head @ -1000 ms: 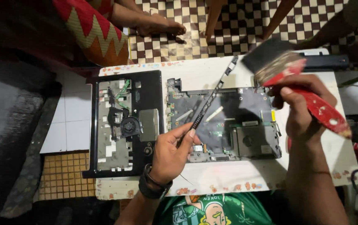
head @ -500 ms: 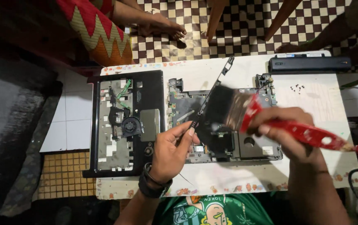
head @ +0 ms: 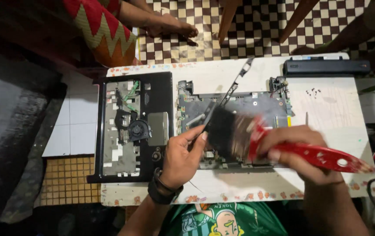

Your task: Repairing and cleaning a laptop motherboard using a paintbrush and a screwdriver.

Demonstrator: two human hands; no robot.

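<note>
A dismantled laptop base with its grey circuit board (head: pixel 257 105) lies on a small white table (head: pixel 327 105). My right hand (head: pixel 301 153) grips a wide paintbrush with a red handle (head: pixel 323 156); its dark bristles (head: pixel 222 131) rest on the board's lower left part. My left hand (head: pixel 181 155) holds the near end of a long thin black strip (head: pixel 235 83) that slants up over the board.
A black laptop top cover (head: pixel 130 126) with a fan lies at the table's left. A long black battery (head: pixel 325 66) sits at the back right, with tiny screws (head: pixel 314 91) near it. Another person's bare foot (head: pixel 170 28) rests on the checkered floor beyond.
The brush came down from the upper right and swept left across the board. My left hand kept its grip on the strip.
</note>
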